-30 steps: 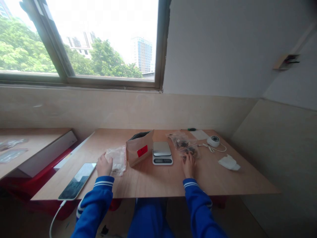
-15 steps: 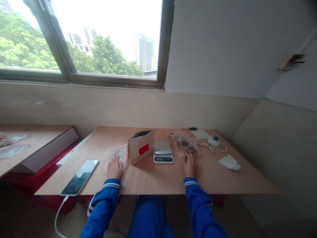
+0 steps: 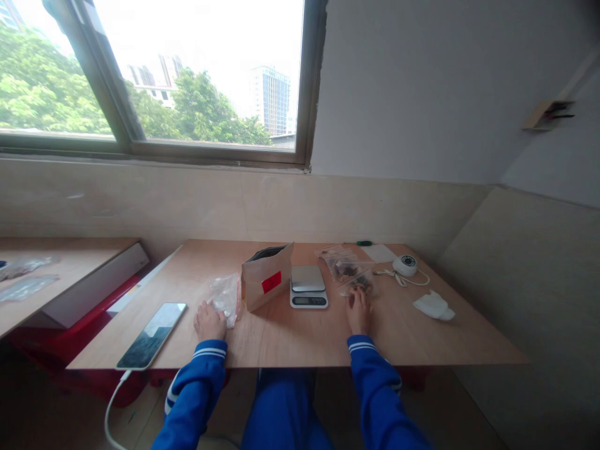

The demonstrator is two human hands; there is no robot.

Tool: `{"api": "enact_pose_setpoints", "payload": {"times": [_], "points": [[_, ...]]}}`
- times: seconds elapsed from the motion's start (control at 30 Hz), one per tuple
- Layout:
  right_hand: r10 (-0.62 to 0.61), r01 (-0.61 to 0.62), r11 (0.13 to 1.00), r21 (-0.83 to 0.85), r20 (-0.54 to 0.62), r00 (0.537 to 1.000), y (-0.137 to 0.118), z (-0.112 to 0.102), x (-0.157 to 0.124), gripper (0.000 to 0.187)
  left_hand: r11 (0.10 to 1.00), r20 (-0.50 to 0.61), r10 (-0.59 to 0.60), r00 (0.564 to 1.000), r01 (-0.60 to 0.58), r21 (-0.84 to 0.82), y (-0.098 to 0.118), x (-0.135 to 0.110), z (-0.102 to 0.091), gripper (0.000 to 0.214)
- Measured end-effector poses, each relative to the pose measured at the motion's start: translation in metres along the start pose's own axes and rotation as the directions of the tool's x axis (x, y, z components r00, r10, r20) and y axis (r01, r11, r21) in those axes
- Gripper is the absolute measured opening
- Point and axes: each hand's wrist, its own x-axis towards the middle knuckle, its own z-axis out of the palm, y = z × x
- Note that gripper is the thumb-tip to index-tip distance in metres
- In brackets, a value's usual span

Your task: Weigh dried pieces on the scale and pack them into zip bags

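My left hand [image 3: 209, 321] is closed around the near end of a clear plastic bag [image 3: 225, 294] that lies left of an open brown paper pouch [image 3: 267, 277] with a red label. My right hand [image 3: 359, 310] lies flat on the wooden table [image 3: 290, 337], fingers stretched onto a clear bag with dark contents [image 3: 360, 284]. Between my hands stands a small digital scale [image 3: 308, 287]. More filled clear bags [image 3: 340, 264] lie behind my right hand.
A tablet [image 3: 151, 334] with a white cable lies at the table's left front. At the right are a round white device [image 3: 405, 265] with a cord, a crumpled white tissue [image 3: 434, 307] and a white sheet [image 3: 379, 253]. A second table [image 3: 70, 265] stands to the left.
My left hand laid the plastic bag down flat, then curled around its near end and drew back a little. My right hand has stayed on its bag.
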Motion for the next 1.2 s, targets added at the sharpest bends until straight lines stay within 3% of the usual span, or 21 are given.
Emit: {"api": "enact_pose_setpoints", "payload": {"times": [0.13, 0.3, 0.57, 0.97, 1.1, 1.2], "points": [[-0.003, 0.003, 1.000, 0.003, -0.008, 1.000, -0.001, -0.002, 0.000, 0.034, 0.994, -0.056, -0.107, 0.993, 0.107, -0.004, 0.001, 0.000, -0.003, 0.048], [-0.012, 0.012, 1.000, 0.021, 0.009, 1.000, -0.003, -0.005, 0.000, 0.033, 0.983, -0.020, -0.181, 0.983, 0.182, 0.016, 0.001, 0.002, -0.006, 0.050], [-0.059, 0.060, 0.992, 0.108, -0.011, 0.998, 0.002, -0.005, -0.005, 0.031, 0.984, 0.004, -0.177, 0.984, 0.177, -0.028, 0.005, -0.002, -0.014, 0.047], [-0.072, 0.073, 0.982, 0.172, -0.010, 0.997, 0.003, -0.003, 0.002, 0.032, 0.994, 0.046, -0.091, 0.995, 0.088, 0.070, 0.016, -0.002, -0.020, 0.042], [-0.023, 0.033, 0.982, 0.185, -0.052, 0.998, -0.002, -0.011, 0.002, 0.034, 0.995, 0.015, -0.097, 0.995, 0.097, -0.009, 0.014, 0.003, -0.014, 0.041], [0.079, -0.026, 0.960, 0.279, -0.181, 0.980, -0.011, -0.026, 0.002, 0.034, 0.980, -0.054, -0.127, 0.990, 0.117, -0.159, 0.008, 0.008, -0.013, 0.039]]}}
